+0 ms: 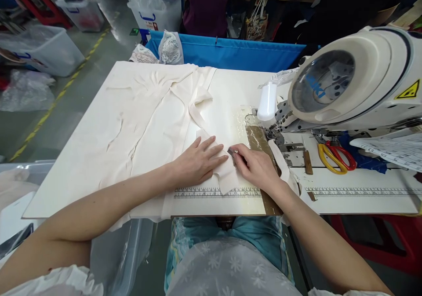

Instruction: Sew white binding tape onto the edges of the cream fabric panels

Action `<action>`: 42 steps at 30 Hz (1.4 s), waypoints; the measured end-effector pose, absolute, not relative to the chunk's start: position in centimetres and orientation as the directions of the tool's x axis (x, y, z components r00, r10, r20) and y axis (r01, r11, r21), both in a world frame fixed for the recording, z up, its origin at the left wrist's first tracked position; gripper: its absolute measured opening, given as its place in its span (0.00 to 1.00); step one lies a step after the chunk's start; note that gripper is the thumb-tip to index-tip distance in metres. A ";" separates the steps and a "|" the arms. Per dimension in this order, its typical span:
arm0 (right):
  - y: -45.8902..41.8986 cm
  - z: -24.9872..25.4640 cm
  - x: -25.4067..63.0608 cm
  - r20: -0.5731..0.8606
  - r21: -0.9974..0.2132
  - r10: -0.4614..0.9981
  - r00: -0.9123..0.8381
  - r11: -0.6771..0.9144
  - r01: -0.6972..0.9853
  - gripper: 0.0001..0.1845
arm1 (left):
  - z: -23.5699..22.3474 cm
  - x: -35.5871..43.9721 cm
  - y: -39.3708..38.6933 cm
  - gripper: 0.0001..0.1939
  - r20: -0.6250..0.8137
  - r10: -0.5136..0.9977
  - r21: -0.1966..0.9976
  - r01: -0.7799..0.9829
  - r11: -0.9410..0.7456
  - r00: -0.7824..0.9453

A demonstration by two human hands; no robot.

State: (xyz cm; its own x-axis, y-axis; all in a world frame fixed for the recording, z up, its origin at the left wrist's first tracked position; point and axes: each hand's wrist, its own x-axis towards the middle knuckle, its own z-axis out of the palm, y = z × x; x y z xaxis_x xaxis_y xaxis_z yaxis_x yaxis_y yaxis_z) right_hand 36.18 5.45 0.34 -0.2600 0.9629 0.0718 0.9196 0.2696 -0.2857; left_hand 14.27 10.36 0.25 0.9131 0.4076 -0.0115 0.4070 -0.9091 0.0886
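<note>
My left hand (pixel 200 161) lies flat with fingers spread, pressing a small off-white fabric piece (pixel 227 178) onto the white tabletop. To its right, my right hand (pixel 256 164) is closed around a small dark metal tool (pixel 231 151), mostly hidden in the fingers. The tool's tip sits at the upper edge of the fabric piece, close to my left fingertips. A narrow cream strip (pixel 197 110) curls away above my left hand. Larger cream fabric (pixel 148 115) spreads in loose folds over the table's left half.
A sewing machine (pixel 352 76) stands at the right. Near it lie scissors with yellow and red handles (pixel 332 157) and a wooden-handled tool (pixel 307 160). A printed ruler (pixel 214 193) runs along the front edge. A blue cloth bin (pixel 231 54) hangs behind; people sit beyond it.
</note>
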 end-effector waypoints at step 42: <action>5.2 2.4 36.5 -0.063 -0.264 0.950 -0.304 0.278 0.924 0.12 | 0.2 14.3 10.3 0.26 -0.033 0.393 0.093 0.395 -0.914 0.919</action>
